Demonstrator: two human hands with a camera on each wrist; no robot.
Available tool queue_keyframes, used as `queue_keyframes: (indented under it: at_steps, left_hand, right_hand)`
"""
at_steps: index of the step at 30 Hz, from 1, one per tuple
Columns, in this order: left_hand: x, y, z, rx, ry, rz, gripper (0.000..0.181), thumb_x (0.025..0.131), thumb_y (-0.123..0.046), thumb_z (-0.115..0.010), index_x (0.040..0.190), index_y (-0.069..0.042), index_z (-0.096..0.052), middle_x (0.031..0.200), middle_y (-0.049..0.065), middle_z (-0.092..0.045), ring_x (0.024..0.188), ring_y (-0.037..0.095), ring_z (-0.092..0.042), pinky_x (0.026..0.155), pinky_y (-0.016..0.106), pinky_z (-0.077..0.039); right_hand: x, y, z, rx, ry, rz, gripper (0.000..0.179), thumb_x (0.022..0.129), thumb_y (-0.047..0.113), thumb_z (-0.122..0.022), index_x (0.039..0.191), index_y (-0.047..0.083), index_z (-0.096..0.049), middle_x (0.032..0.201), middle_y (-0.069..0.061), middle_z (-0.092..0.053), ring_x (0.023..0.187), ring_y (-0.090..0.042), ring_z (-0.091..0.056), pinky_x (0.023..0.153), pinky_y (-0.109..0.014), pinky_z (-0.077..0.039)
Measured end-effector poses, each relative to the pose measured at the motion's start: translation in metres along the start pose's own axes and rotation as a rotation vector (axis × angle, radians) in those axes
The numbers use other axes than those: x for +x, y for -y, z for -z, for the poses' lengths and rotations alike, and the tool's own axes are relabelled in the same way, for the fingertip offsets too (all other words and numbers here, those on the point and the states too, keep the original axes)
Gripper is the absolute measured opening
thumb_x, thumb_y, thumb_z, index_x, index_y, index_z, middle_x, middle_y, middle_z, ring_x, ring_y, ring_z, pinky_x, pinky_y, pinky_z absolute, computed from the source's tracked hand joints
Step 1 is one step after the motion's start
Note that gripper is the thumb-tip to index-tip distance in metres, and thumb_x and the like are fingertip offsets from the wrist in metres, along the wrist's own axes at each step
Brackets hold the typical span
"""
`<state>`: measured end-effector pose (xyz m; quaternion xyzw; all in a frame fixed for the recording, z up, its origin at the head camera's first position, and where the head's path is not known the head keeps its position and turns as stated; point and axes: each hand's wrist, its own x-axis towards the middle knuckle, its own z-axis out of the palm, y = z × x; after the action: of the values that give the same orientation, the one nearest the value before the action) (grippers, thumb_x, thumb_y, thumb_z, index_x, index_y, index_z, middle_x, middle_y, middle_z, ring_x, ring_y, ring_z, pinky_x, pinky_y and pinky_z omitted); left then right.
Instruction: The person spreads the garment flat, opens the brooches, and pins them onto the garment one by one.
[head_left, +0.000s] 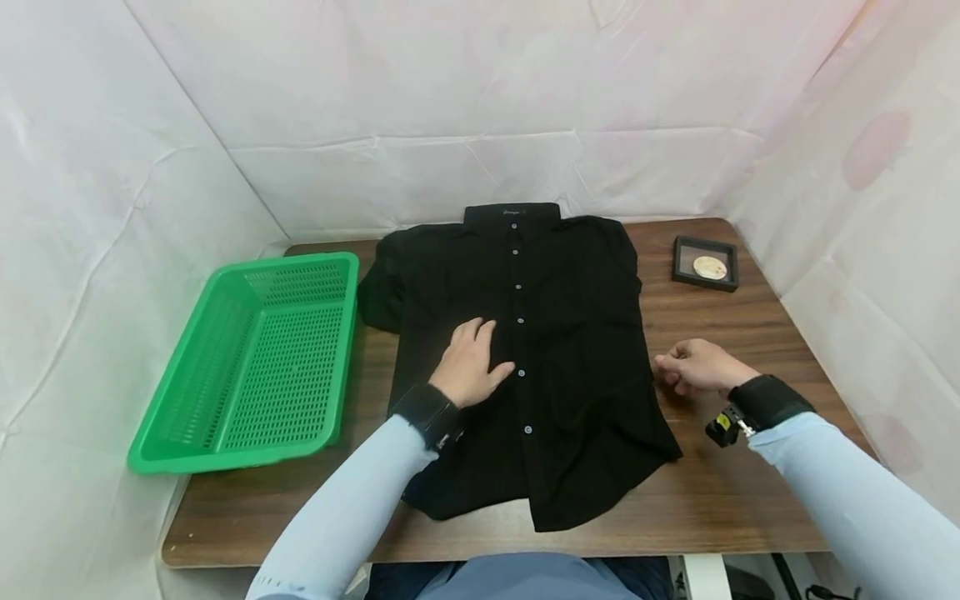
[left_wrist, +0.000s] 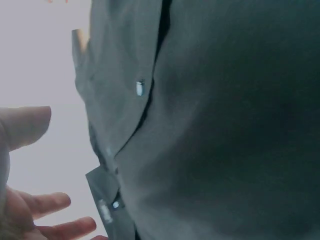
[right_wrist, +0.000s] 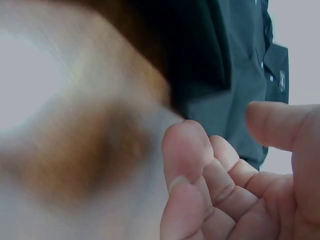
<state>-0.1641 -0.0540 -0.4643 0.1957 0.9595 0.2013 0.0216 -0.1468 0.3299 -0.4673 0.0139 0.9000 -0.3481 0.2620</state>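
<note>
A black button-up shirt (head_left: pixel 577 333) lies spread on the table, front up, its collar (head_left: pixel 512 215) at the far edge. On the left a sleeve (head_left: pixel 381 287) sticks out towards the basket; on the right side no sleeve shows spread out. My left hand (head_left: pixel 468 364) is over the left half of the shirt front, near the button row, fingers extended and thumb apart. Just off the shirt's right edge is my right hand (head_left: pixel 697 365), low over the table. Its fingers (right_wrist: pixel 186 150) are loosely bent and nothing is held in them, the thumb standing apart.
A green plastic basket (head_left: pixel 345 333) with slotted walls stands at the left of the wooden table (head_left: pixel 757 492). At the back right sits a small black-framed box (head_left: pixel 684 262) with a round, pale gold disc (head_left: pixel 709 267). White sheeting (head_left: pixel 480 83) surrounds the table's back and sides.
</note>
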Motion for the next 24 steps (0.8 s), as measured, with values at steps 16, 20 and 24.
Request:
queue_keyframes:
  at_steps: [16, 20, 24]
  left_hand:
    - [0.069, 0.021, -0.06, 0.257, 0.166, 0.012, 0.101, 0.071, -0.086, -0.049, 0.153, -0.031, -0.025, 0.159, 0.013, -0.014, 0.142, 0.045, -0.014, 0.096, 0.073, -0.027]
    - [0.068, 0.025, -0.065, 0.287, 0.168, -0.003, 0.105, 0.07, -0.087, -0.047, 0.153, -0.029, -0.024, 0.159, 0.013, -0.014, 0.142, 0.044, -0.016, 0.098, 0.071, -0.028]
    - [0.068, 0.027, -0.067, 0.334, 0.165, -0.014, 0.109, 0.067, -0.091, -0.045, 0.154, -0.03, -0.021, 0.16, 0.012, -0.013, 0.142, 0.043, -0.016, 0.101, 0.068, -0.029]
  right_hand:
    - [0.069, 0.002, 0.017, -0.191, -0.272, -0.033, 0.018, 0.091, 0.017, -0.064, 0.097, 0.0, -0.063, 0.081, -0.01, -0.066, 0.072, -0.022, -0.062, 0.06, -0.031, -0.047]
    - [0.075, 0.003, 0.017, -0.176, -0.253, -0.037, 0.027, 0.091, 0.028, -0.066, 0.095, 0.001, -0.062, 0.081, -0.01, -0.067, 0.071, -0.022, -0.064, 0.063, -0.034, -0.047]
    - [0.078, 0.005, 0.016, -0.169, -0.214, -0.034, 0.039, 0.09, 0.041, -0.064, 0.094, 0.003, -0.061, 0.082, -0.011, -0.068, 0.071, -0.021, -0.067, 0.067, -0.036, -0.047]
